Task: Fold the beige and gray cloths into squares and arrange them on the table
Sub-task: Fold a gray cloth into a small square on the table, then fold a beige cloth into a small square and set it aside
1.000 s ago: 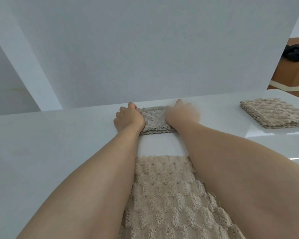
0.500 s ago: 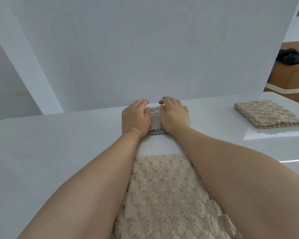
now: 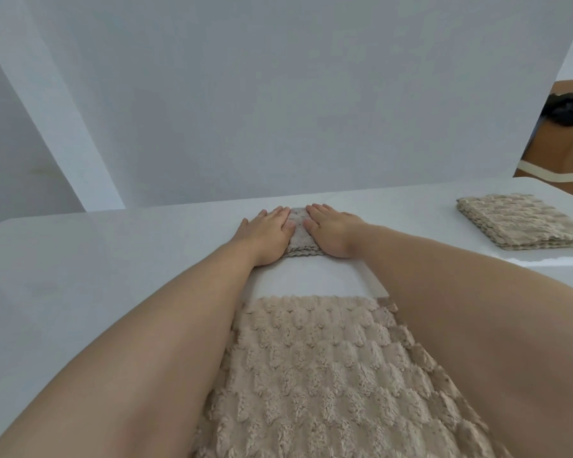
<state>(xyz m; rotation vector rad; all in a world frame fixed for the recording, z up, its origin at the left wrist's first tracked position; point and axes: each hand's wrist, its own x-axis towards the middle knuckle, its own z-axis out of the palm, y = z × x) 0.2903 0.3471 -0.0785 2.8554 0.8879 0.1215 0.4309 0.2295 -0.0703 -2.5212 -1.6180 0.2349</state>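
Observation:
A small folded gray cloth [image 3: 300, 234] lies near the far edge of the white table [image 3: 80, 276]. My left hand [image 3: 267, 234] lies flat on its left part, fingers straight. My right hand [image 3: 333, 233] presses flat on its right part, so only a narrow strip of the cloth shows between them. A larger beige cloth [image 3: 318, 375] lies spread out close to me, between my forearms, which cover its sides. A folded beige cloth [image 3: 520, 221], stacked in layers, sits at the far right of the table.
A white wall panel [image 3: 278, 110] rises right behind the table's far edge. Brown furniture [image 3: 556, 153] with something black on it stands beyond the right corner. Bare table surface stretches to the left of my arms.
My hands went from gripping the gray cloth's sides with curled fingers to lying flat on top of it, closer together. The view shifted slightly.

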